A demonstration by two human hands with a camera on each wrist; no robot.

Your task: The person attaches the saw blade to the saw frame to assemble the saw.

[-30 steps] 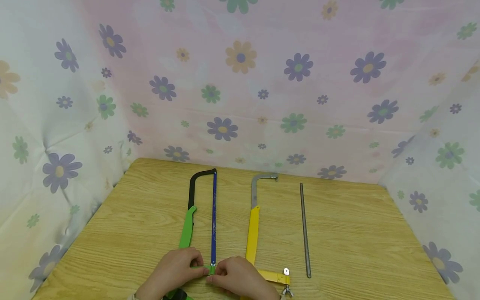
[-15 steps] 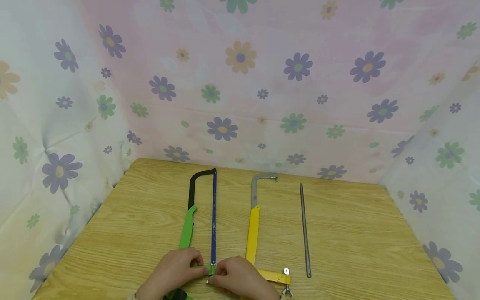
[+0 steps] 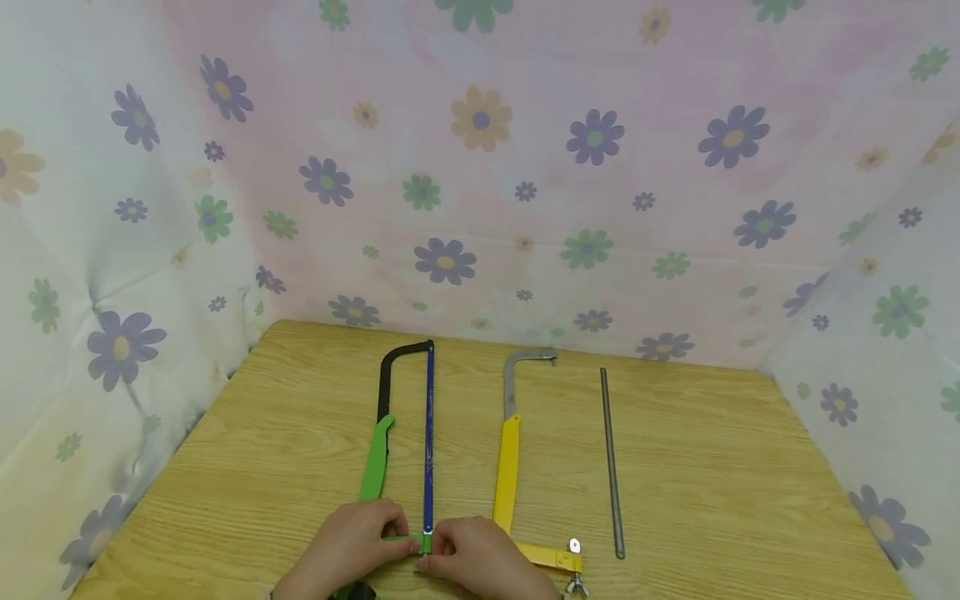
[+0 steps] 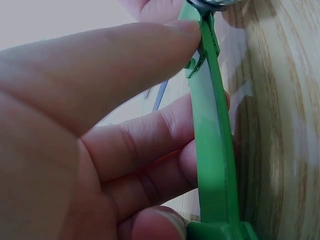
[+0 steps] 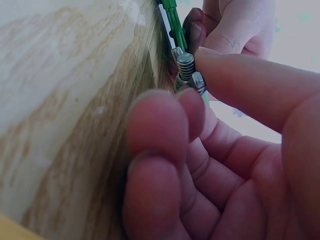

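Note:
A green-and-black hacksaw (image 3: pixel 375 462) lies on the wooden table, its blue blade (image 3: pixel 429 450) running along the right side of the frame. My left hand (image 3: pixel 352 537) grips the green near arm of the frame (image 4: pixel 212 140), thumb on one face and fingers behind it. At the end of that arm, my right hand (image 3: pixel 480 554) pinches a metal wing nut (image 5: pixel 198 81) between thumb and fingers. The threaded bolt (image 5: pixel 186 61) sticks out through the nut in the right wrist view. The hacksaw's handle is mostly hidden by my left hand.
Right of the green saw lies a yellow hacksaw (image 3: pixel 507 475) with no blade fitted; its near end has a wing nut (image 3: pixel 576 585) and passes under my right forearm. Farther right lies a loose grey hacksaw blade (image 3: pixel 611 467). Flower-patterned cloth (image 3: pixel 525 217) surrounds the table.
My right thumb and fingertips shift slightly at the wing nut. My left hand keeps its grip, both saws stay put, and the head view tilts a little.

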